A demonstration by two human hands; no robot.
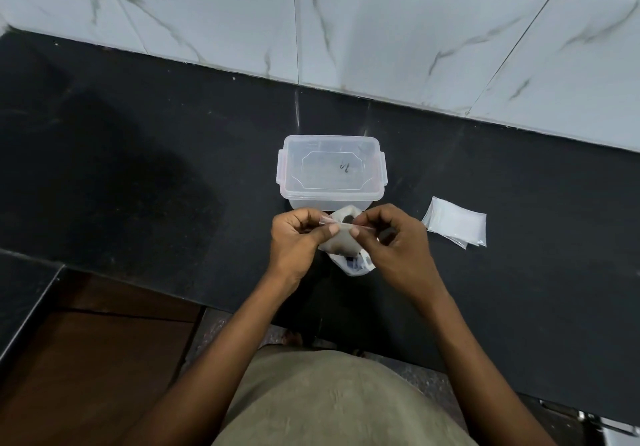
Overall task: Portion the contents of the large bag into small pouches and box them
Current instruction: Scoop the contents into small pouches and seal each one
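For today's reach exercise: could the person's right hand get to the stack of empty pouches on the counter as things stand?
Probably yes. The stack of pouches lies just to the right of the right hand, with only bare counter between. But that hand is pinching a small pouch together with the left hand, so it must release first.

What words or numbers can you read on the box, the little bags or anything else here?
None can be read.
Clear plastic box: only a small dark scribble-like mark inside, not readable as letters.
Small pouch pinched by the left hand and right hand: no print visible.
Stack of empty pouches: plain.
Large bag under the hands: dark shapes, too blurred to read.
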